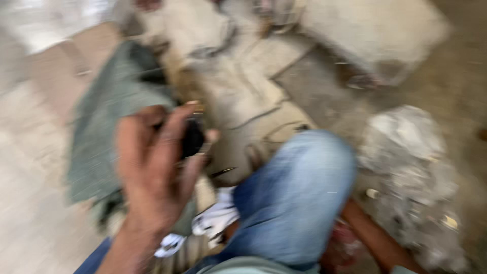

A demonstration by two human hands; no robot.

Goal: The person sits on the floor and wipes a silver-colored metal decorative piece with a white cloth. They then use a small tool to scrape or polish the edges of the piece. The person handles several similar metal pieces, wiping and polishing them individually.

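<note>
A bent knee in pale blue denim jeans [299, 198] filled the middle, above the dusty grey concrete floor [446, 76]. The left hand [154, 172] gripped a small black object [193, 137], blurred beyond telling. The right forearm reached down; its hand was hidden.

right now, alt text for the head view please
Blurred view down at a left hand gripping a small black object over green cloth. A knee in blue jeans fills the centre; a right forearm reaches down, its hand hidden.
</note>
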